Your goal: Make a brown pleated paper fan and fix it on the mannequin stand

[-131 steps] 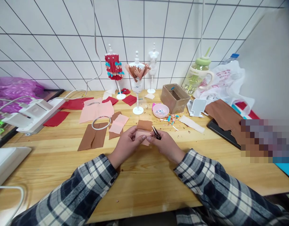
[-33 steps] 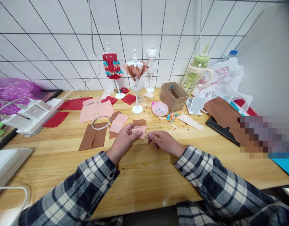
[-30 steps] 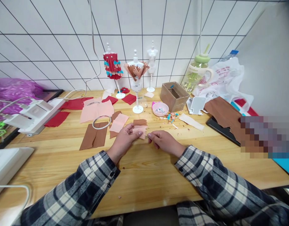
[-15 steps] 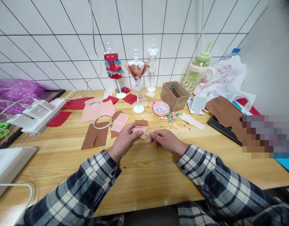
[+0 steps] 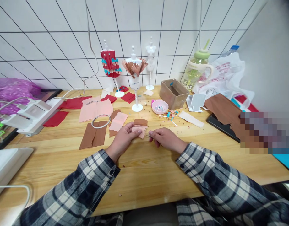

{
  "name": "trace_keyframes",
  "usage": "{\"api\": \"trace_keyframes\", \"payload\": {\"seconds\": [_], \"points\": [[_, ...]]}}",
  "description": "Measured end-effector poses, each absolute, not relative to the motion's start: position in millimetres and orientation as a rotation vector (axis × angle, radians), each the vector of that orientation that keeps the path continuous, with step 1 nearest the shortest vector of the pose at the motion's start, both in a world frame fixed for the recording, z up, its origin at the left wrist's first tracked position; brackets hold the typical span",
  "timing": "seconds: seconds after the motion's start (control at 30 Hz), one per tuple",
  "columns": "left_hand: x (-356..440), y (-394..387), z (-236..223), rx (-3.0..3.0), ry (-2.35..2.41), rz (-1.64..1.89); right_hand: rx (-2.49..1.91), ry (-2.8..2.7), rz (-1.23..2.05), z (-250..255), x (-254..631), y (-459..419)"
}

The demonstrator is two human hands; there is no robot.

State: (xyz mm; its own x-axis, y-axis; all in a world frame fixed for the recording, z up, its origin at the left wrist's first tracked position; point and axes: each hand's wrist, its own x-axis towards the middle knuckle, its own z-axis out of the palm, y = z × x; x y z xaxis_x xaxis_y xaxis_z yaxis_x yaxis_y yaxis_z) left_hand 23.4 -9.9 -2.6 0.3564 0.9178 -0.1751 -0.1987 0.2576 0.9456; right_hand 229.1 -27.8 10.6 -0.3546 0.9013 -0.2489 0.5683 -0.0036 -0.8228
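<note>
While the left hand (image 5: 122, 140) keeps its thumb and fingers closed on the near left part of a small pink paper piece (image 5: 141, 131), the right hand (image 5: 166, 138) faces it with fingertips pinched around a slender tool (image 5: 147, 135), mostly hidden by those fingers. The tool's thin tip points left, close to the jagged right edge of the paper; whether they touch, I cannot tell. Just beyond lies a frayed brown piece (image 5: 141, 121), partly screened by the left fingers.

To the left of that hand are a pink sheet (image 5: 118, 121), a folded brown sheet (image 5: 92, 138) and a silver ring (image 5: 100, 127) resting across its top edge. Past the right hand come colourful scraps (image 5: 169, 115), a pink bowl (image 5: 160, 112) of glittering bits, a cardboard box (image 5: 179, 102) and a pale strip (image 5: 191, 119).

Farther out, straight beyond the hands, stands a dress form (image 5: 136, 84) with a pleated brown-and-pink collar; a red-dressed form (image 5: 110, 64) and a white form (image 5: 150, 58) stand behind it. So the pink piece sits between the two hands, gripped by the left fingers and just left of the right fingertips.
</note>
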Motion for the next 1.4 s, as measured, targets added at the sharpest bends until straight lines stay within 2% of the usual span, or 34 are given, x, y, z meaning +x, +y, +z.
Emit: {"api": "trace_keyframes", "payload": {"seconds": [1.4], "points": [[25.4,-11.6,4.0,1.177,0.954,0.837,-1.54,-2.002,1.309,15.1,226.6,-27.5]]}}
